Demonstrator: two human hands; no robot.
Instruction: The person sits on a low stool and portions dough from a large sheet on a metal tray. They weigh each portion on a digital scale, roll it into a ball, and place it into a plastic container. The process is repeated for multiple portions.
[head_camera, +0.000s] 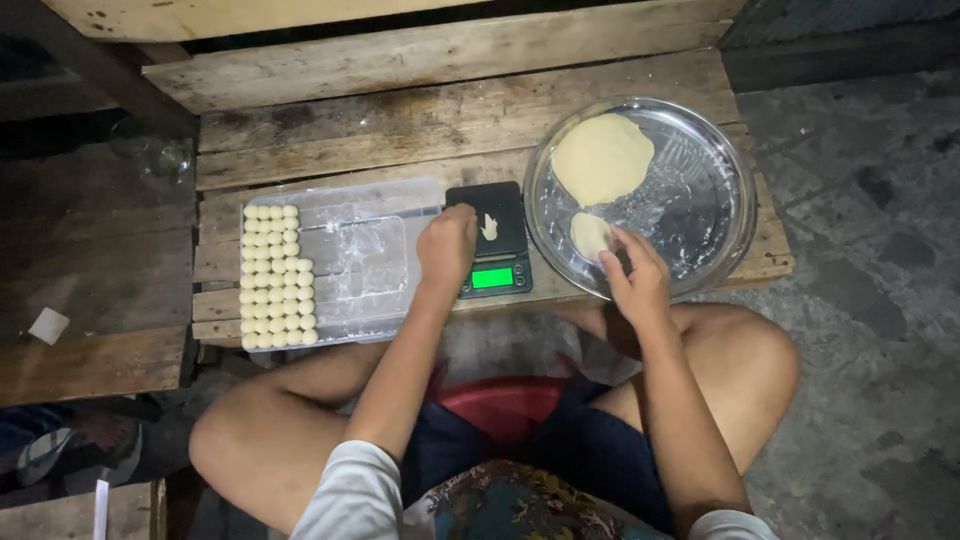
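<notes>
Weighing dough portions: left hand (446, 246), fingers curled, on near-left edge of black scale (490, 240) w/ small dough bit (489, 227) on it, right hand (634, 274) pinching small dough lump (589, 234) in metal tray (700, 200), balls (275, 277) left; next prob. needs topping up scale.

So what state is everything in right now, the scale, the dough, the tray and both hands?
Scale: switched on, green display lit, a small dough piece on its platform.
Large dough: flattened mass lying in the metal pan.
Small dough lump: in the pan, touched by the right hand.
Left hand: resting at the scale's edge, fingers curled.
Dough balls: lined in neat rows on the plastic tray.
</notes>
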